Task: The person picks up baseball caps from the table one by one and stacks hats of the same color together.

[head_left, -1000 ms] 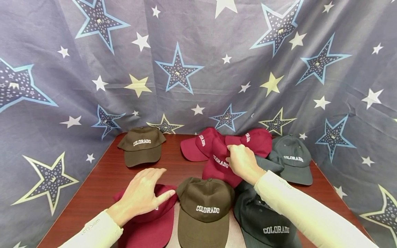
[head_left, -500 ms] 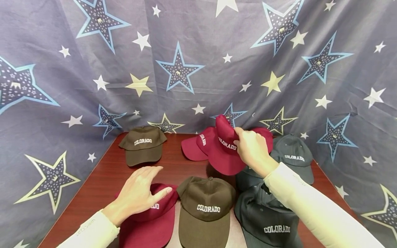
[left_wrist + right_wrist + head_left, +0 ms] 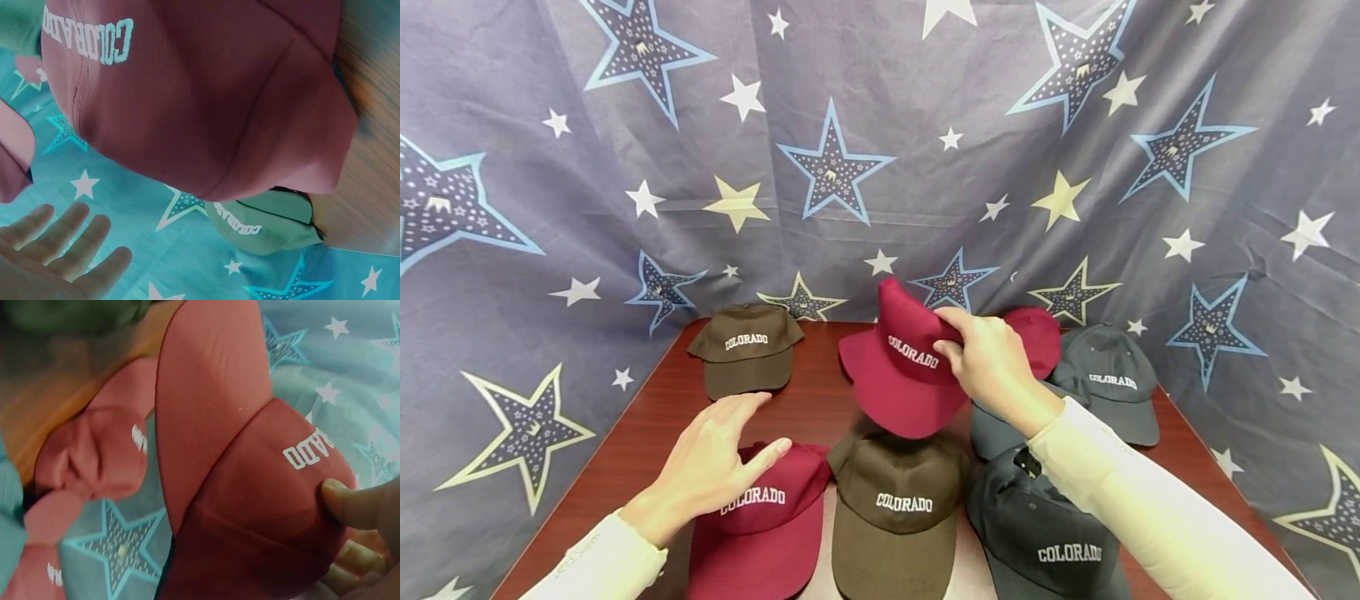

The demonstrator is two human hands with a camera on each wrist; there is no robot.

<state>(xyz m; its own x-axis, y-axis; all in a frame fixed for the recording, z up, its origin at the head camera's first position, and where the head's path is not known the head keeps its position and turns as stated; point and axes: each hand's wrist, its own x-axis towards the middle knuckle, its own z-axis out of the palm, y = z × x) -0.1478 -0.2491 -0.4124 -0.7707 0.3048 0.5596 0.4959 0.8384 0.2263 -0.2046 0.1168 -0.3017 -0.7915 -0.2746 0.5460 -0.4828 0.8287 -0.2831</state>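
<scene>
A dark red baseball cap [image 3: 910,375] with white COLORADO lettering hangs in the air, tilted, behind the front brown cap [image 3: 898,533]. My right hand [image 3: 996,362] pinches the side of its crown between thumb and fingers; the right wrist view shows the thumb on the outside of the held cap [image 3: 250,506]. My left hand [image 3: 711,458] hovers over the back of another dark red cap [image 3: 760,542] at the front left. Its fingers are spread and hold nothing, and several left fingers [image 3: 81,244] show in the left wrist view.
Another brown cap [image 3: 747,350] sits at the back left of the reddish wooden table [image 3: 640,433]. A dark grey cap [image 3: 1052,533] lies front right, with grey caps [image 3: 1112,383] behind it. More dark red caps [image 3: 1033,337] lie at the back, against the starry curtain [image 3: 880,167].
My right hand has lifted the red cap off the back group and carried it left, toward the front brown cap. The left hand has drifted slightly left, uncovering more lettering on the front red cap.
</scene>
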